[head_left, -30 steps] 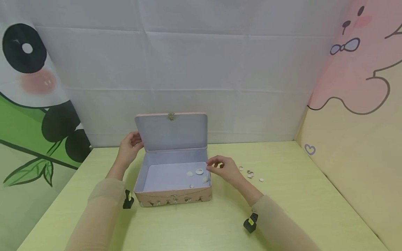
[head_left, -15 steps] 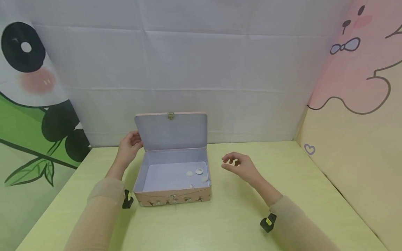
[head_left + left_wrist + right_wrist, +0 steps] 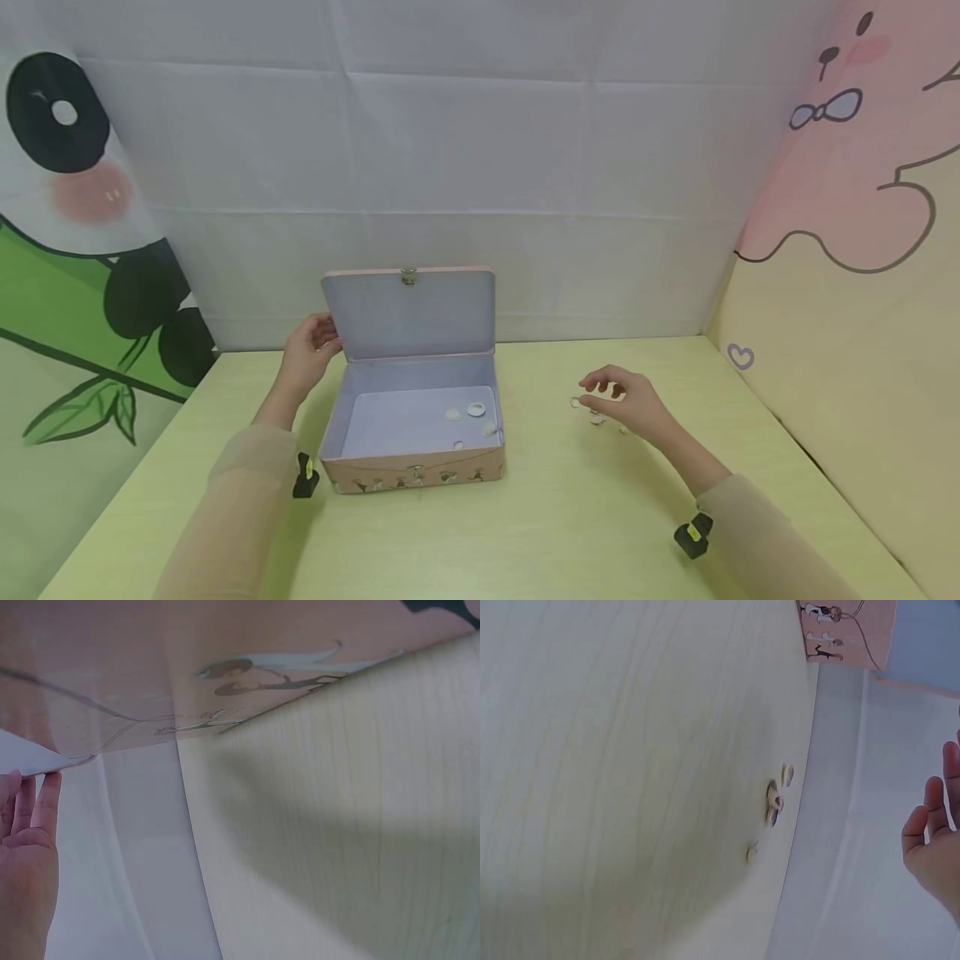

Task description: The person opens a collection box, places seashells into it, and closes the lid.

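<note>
A pink tin box (image 3: 417, 477) stands with its lid (image 3: 416, 317) raised, showing a pale inside. My left hand (image 3: 307, 354) holds the lid's left edge; the left wrist view has the fingertips (image 3: 49, 780) right at that edge. Inside the box, toward its right side, lie several shells, among them a white round one (image 3: 476, 409). My right hand (image 3: 630, 404) hovers with loosely curved fingers over a small group of shells on the table, partly hiding them. In the right wrist view these shells (image 3: 775, 799) lie apart from the hand, and nothing shows between its fingers.
The pale wood-grain table (image 3: 480, 550) carries the box and the loose shells. Behind it hangs a white cloth (image 3: 465, 150). Printed cartoon panels stand at both sides, a pink figure (image 3: 840, 183) on the right one.
My right hand has moved right, from the box's right rim to above the loose shells on the table. The left hand and the lid have stayed in place.
</note>
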A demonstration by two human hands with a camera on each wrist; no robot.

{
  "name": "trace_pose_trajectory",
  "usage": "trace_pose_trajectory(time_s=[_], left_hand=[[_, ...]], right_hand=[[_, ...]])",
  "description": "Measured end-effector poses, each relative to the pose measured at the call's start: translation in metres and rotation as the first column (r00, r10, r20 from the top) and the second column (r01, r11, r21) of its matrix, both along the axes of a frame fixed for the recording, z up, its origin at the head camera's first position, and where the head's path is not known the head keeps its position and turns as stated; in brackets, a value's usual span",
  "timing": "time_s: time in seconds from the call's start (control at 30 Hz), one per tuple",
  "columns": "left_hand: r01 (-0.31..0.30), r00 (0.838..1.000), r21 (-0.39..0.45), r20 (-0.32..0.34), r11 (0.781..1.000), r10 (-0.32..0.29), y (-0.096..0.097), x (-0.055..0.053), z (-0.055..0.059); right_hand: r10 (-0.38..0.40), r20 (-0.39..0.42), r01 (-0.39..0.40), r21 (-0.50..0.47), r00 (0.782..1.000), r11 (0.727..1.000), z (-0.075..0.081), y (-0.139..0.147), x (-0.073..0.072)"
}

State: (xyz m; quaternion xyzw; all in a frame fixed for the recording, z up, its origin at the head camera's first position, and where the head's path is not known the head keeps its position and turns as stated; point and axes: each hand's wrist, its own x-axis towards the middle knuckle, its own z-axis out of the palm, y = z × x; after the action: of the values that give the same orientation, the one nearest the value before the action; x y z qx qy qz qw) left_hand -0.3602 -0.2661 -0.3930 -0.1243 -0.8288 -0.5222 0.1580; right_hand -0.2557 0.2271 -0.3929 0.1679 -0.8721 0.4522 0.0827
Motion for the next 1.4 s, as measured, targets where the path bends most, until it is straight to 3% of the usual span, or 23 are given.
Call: trace_pose_trajectory(time_s=[0.07,0.17,0.47,0.87,1.17,1.4], left_hand=[[0.002,1.000,0.003,0.000,1.000,-0.002,0.001,0.000,0.000],[0.001,1.000,0.008,0.003,1.000,-0.002,0.001,0.000,-0.001],[0.005,1.000,0.008,0.000,1.000,-0.005,0.002,0.001,0.000],[-0.005,1.000,0.002,0.015,1.000,0.005,0.003,0.005,0.006],[0.000,1.000,0.006,0.008,1.000,0.000,0.002,0.003,0.005],[-0.012,1.000,-0.006,0.004,1.000,0.012,0.001,0.001,0.002]], right_hand=[[-0.008,-0.007,0.008,0.039,1.000,0.999,-0.001,0.009,0.000],[-0.002,-0.038,0.005,0.077,0.999,0.997,-0.016,0.026,-0.008],[0.042,-0.131,-0.013,0.209,0.991,0.978,-0.029,0.057,-0.009],[0.067,-0.028,-0.053,0.347,0.997,0.936,-0.048,0.083,-0.020],[0.095,0.120,-0.132,0.354,0.988,0.926,-0.058,0.088,-0.027],[0.088,0.150,-0.138,0.366,0.985,0.920,-0.068,0.089,-0.033]])
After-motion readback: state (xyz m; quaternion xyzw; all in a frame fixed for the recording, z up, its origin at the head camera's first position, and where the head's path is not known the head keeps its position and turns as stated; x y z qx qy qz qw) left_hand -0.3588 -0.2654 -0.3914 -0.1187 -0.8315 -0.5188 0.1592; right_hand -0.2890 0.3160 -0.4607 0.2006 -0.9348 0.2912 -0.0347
